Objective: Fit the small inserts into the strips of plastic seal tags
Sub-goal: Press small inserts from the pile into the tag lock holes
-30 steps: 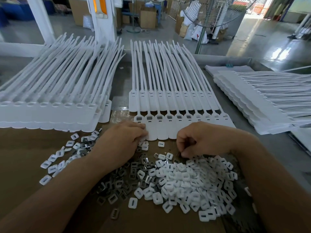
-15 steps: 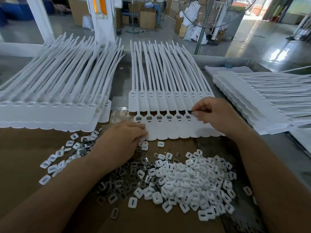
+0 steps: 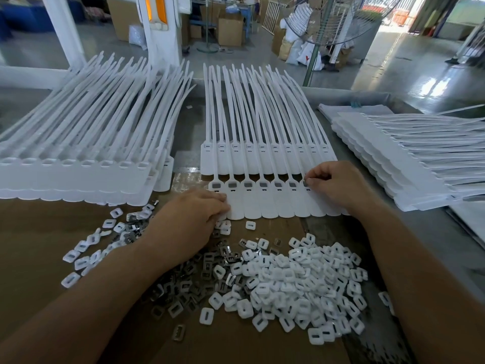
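A strip of white seal tags (image 3: 265, 203) lies flat in front of me, with grey metal inserts seated in several of its heads. My left hand (image 3: 189, 222) rests on the strip's near left corner, fingers flat on it. My right hand (image 3: 333, 182) pinches a small metal insert (image 3: 305, 184) and sets it at the seventh tag head from the left. A second strip (image 3: 262, 156) lies just behind. Near me spreads a heap of white plastic caps (image 3: 301, 285) and dark metal inserts (image 3: 199, 279).
A thick stack of tag strips (image 3: 78, 169) lies to the left and another stack (image 3: 406, 153) to the right. Brown cardboard (image 3: 39, 232) covers the bench under the loose parts. A standing fan (image 3: 330, 19) rises beyond the bench's far edge.
My right hand left the pile of loose parts, rose to the strip and came down slightly onto a tag head with an insert. My left hand has stayed on the strip's corner.
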Motion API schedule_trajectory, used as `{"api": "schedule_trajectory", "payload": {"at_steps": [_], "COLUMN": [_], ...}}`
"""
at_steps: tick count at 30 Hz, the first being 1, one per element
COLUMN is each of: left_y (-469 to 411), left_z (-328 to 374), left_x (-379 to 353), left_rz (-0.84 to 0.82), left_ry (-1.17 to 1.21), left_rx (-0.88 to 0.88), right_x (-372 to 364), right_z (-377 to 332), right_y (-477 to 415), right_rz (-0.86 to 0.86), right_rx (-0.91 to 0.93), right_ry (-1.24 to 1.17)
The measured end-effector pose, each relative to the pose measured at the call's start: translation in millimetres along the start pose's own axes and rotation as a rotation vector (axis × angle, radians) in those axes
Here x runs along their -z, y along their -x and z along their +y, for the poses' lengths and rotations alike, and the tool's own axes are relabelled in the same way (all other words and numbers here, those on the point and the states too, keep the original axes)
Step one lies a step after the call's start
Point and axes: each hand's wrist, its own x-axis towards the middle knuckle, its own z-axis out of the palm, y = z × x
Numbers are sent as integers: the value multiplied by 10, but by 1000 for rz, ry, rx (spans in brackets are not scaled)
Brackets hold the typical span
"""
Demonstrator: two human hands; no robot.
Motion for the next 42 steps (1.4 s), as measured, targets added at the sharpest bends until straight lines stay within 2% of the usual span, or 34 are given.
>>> {"api": "schedule_trajectory", "payload": {"at_steps": [10, 30, 42], "left_y": [0, 35, 42], "left_z": [-3, -11, -11], "left_x": [5, -7, -4], "left_rz": [-8, 1, 0], "left_ry": [0, -2, 0], "left_rx": [-3, 2, 11], "right_x": [16, -63, -58], "right_z": [-22, 23, 56], "right_y": [-15, -62, -40], "right_rz": [-44, 11, 55], "right_rx": [-2, -7, -18], "right_ry": [28, 106, 60]}}
